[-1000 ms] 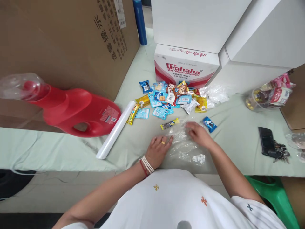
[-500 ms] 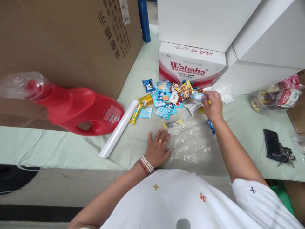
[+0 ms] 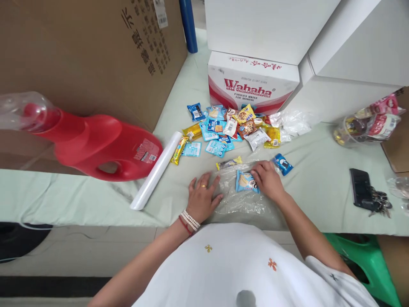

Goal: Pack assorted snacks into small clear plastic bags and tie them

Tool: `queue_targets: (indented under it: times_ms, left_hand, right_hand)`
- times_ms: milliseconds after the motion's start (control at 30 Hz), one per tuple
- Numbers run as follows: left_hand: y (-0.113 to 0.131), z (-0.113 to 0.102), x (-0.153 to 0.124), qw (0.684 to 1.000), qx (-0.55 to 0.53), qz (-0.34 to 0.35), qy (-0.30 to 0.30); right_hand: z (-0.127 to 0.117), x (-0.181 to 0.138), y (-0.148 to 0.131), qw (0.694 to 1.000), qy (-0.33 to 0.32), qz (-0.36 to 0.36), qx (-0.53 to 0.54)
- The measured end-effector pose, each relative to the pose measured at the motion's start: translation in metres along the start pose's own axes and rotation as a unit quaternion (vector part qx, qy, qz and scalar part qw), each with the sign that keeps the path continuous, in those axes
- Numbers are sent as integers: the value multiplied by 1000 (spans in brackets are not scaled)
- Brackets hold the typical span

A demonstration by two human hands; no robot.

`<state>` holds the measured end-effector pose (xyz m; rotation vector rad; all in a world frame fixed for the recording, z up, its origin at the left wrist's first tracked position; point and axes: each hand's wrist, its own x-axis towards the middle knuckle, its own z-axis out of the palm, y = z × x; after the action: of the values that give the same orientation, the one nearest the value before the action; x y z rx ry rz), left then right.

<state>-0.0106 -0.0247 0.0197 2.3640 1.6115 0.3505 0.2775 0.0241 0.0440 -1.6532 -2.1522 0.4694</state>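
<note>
Red jug before a brown carton, Wahaha box, keys against a black phone, green stool

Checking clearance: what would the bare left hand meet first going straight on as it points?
Probably the slim yellow-and-dark wrapped bar, roughly in line with the left hand's index finger; the crumpled clear plastic sheet's edge might catch first, depth being unclear.

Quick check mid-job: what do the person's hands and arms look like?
Both hands are bare. The left hand wears a gold-toned ring, with a stranded white bead bracelet and a red band at its wrist. The right hand shows no jewellery; its short white sleeve bears a small dark motif.
</note>
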Motion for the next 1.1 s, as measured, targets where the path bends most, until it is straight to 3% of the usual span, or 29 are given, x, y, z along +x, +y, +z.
queue_targets:
  times_ms: [100, 200, 267, 367, 533, 633, 733, 833, 933, 1000, 1100]
  left_hand:
    - [-6, -3, -7, 998, 7, 52, 39]
    - [-12, -10, -7, 974, -46, 218, -39]
    - [-17, -16, 0, 945, -89, 296, -109]
    - [-25, -26, 16, 932, -111, 311, -149]
    - [-28, -29, 40, 948, -60, 269, -160]
    - [-18, -15, 51, 971, -57, 208, -101]
    - [-4, 5, 62, 994, -87, 65, -8]
    - [7, 21, 72, 989, -111, -75, 62]
    - [14, 28, 77, 982, -97, -134, 90]
    - [16, 29, 79, 979, -94, -151, 101]
    - [18, 27, 85, 973, -120, -170, 97]
  right_hand:
    - [-23, -33, 0, 996, -29, -76, 40]
    - [-28, -76, 2, 978, -136, -148, 58]
    - [-21, -99, 4, 977, -143, -149, 52]
    - [-16, -108, 7, 985, -101, -91, 107]
    - [-34, -65, 14, 960, -89, 61, 260]
    - [-33, -31, 29, 929, -112, 150, 319]
    - [-27, -7, 45, 926, -157, 193, 285]
    - [-32, 14, 50, 965, -187, 142, 113]
    - [-40, 40, 45, 992, -106, 50, -48]
    - [-36, 61, 39, 993, -76, -43, -85]
    - [-19, 94, 35, 980, -109, -153, -72]
